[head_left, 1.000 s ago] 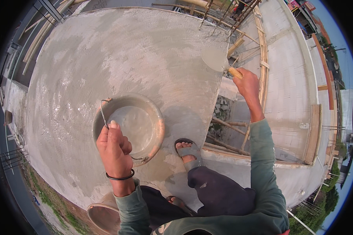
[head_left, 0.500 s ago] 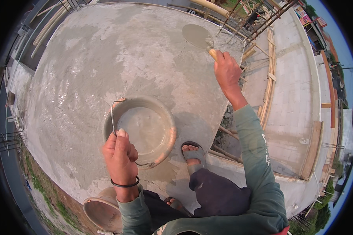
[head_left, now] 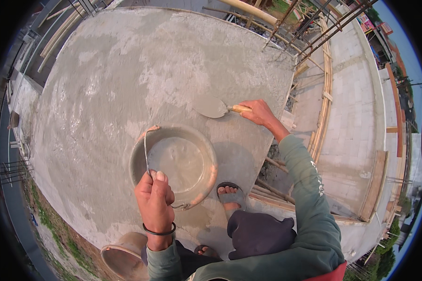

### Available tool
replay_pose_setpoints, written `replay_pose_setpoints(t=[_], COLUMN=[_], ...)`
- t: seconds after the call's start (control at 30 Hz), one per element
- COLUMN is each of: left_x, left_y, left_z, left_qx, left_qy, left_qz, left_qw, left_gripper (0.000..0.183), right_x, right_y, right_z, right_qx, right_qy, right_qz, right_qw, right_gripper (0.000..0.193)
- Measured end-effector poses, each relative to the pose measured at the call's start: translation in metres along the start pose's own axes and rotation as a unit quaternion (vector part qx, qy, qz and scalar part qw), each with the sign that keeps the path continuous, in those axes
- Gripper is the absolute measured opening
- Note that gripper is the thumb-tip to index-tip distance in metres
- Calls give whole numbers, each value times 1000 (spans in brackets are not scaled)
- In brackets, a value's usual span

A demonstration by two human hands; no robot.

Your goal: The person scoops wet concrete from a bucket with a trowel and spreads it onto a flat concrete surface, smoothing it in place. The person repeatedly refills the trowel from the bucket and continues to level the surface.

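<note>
My left hand (head_left: 155,201) is closed round the thin wire handle of a grey bucket (head_left: 206,154). Pale grey cement slurry (head_left: 176,161) covers the bucket's bottom. Beyond the bucket, to the right, my right hand (head_left: 258,114) grips the wooden handle of a trowel (head_left: 212,107). The trowel's rounded blade is coated in grey cement and points left, low over the wet concrete slab (head_left: 112,93); whether it touches the slab I cannot tell.
A second bucket (head_left: 126,257) lies tilted by my left forearm. My sandalled foot (head_left: 230,196) stands near the slab's right edge, where boards and poles border a drop. Rusty reinforcing bars (head_left: 333,28) rise at the far right corner. A pale block wall (head_left: 351,122) runs beyond.
My right hand has swept the trowel nearer and to the left, its blade turning from pointing away to pointing left. The bucket and my left hand have shifted slightly right and nearer.
</note>
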State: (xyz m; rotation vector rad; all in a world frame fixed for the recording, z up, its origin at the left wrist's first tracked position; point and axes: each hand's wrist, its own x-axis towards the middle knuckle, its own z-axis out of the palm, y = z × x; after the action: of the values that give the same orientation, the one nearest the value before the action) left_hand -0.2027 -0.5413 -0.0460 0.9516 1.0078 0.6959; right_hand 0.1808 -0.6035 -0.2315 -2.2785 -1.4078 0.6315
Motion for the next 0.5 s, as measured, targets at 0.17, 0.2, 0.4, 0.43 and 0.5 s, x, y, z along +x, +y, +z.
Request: replay_pose_setpoints(t=[0.17,0.2,0.4,0.43,0.5], left_x=[10,12,22,24,26], left_y=[-7,-9,-19,-21,-26], left_z=[2,2,1,1,1], left_qx=[-29,-26,-29,-43,-43], left_qy=[14,14,15,14,24], left_qz=[17,20,30,30,23], left_qw=[999,999,999,999,999], left_gripper=[24,24,22,22,22], right_x=[63,77,86,85,87], right_y=[20,22,24,23,19], right_z=[-4,-6,7,8,8], right_qx=[8,-4,-16,-24,5], right_qy=[75,96,113,56,116], right_qz=[41,60,-29,-38,2], right_qw=[996,994,993,997,993], right_gripper=[35,35,31,30,29])
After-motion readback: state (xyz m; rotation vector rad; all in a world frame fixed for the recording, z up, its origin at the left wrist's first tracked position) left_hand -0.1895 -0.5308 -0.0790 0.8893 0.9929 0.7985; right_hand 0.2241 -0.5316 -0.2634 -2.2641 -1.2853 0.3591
